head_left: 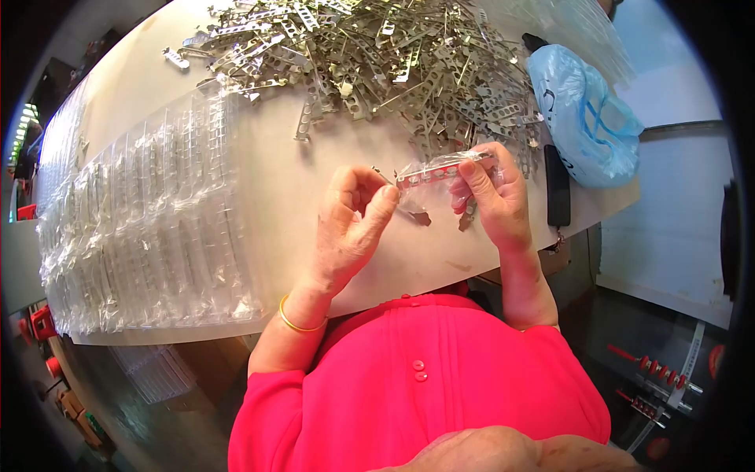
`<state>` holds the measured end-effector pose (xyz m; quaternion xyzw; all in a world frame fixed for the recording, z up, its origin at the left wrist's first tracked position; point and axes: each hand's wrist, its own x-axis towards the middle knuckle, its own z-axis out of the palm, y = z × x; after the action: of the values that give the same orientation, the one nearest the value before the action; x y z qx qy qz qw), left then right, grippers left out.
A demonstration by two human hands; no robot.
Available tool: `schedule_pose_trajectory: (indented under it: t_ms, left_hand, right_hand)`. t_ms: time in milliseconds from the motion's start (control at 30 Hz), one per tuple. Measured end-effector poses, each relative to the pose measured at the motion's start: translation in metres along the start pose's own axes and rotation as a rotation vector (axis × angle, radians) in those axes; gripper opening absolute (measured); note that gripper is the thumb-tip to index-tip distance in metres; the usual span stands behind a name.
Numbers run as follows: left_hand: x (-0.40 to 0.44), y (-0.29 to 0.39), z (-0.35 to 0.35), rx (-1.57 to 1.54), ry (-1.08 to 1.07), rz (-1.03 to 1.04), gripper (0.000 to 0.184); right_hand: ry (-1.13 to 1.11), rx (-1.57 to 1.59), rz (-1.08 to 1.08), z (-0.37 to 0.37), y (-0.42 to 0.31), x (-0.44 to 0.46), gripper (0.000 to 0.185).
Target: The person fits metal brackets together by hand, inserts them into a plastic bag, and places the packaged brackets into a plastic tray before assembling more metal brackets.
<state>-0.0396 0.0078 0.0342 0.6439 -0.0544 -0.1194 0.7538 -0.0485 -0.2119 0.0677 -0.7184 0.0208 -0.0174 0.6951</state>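
Between my hands is a flat metal strip with a row of holes, inside a clear plastic bag (429, 175). My right hand (495, 193) grips the bag's right end, thumb on top. My left hand (355, 216) pinches at the left end, thumb and forefinger together. Just past both hands lies a large heap of similar metal strips (377, 63). A couple of loose metal pieces (421, 217) lie on the table beneath the bag.
Rows of metal strips in clear wrapping fill a plastic tray (149, 212) on the left of the table (283, 259). A light blue plastic bag (582, 110) and a black oblong object (557, 189) lie at the right. Metal racks with red parts (661, 374) stand lower right.
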Motion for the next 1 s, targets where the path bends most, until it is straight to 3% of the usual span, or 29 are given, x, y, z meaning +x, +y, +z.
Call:
schedule_pose_trajectory:
  t_ms: [167,300,400,533,600,733,800,1000]
  left_hand:
    - [-0.001,0.002,0.006,0.266,0.011,0.173,0.012]
    - [0.001,-0.005,0.003,0.151,0.04,0.182,0.01]
    - [0.0,0.003,-0.002,-0.113,0.139,-0.038,0.007]
    - [0.001,0.002,-0.007,-0.153,0.102,-0.085,0.008]
    - [0.002,0.002,-0.005,-0.383,0.08,-0.115,0.01]
    - [0.002,0.006,-0.002,-0.42,0.057,-0.126,0.017]
    - [0.002,0.006,-0.003,-0.336,-0.076,-0.133,0.023]
    - [0.004,-0.001,-0.006,-0.236,-0.111,-0.156,0.021]
  right_hand:
    - [-0.046,-0.07,0.016,0.005,-0.002,-0.003,0.023]
    - [-0.111,-0.07,0.031,0.003,0.003,-0.003,0.023]
    - [-0.026,0.032,-0.05,0.002,0.01,-0.005,0.023]
    - [0.007,0.059,-0.046,-0.004,0.009,-0.003,0.023]
    - [0.057,0.095,0.022,-0.002,0.008,-0.004,0.024]
    - [0.021,0.176,0.054,-0.006,0.011,-0.004,0.024]
    - [-0.005,0.158,0.073,-0.008,0.012,-0.003,0.024]
    - [-0.079,0.066,0.129,-0.008,0.007,-0.006,0.025]
